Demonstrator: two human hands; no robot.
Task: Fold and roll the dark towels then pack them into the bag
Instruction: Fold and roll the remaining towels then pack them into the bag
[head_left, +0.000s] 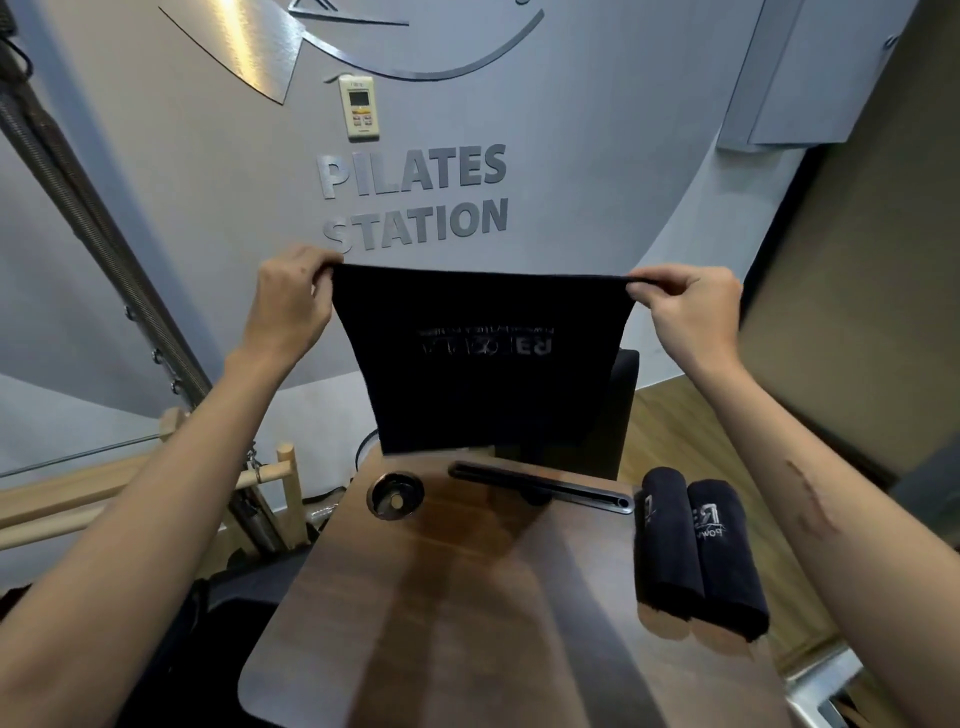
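A dark towel (483, 364) with a grey logo hangs spread out in the air above the far end of a wooden table (467, 613). My left hand (291, 296) pinches its upper left corner and my right hand (685, 306) pinches its upper right corner, keeping the top edge taut. Two rolled dark towels (701, 551) lie side by side at the table's right edge. No bag is in view.
A round metal grommet (396, 494) and a long dark slot (540, 486) sit at the far end of the table. A dark chair back (613, 415) stands behind the towel. Wooden pilates equipment (156, 483) is at the left, a grey wall with lettering ahead.
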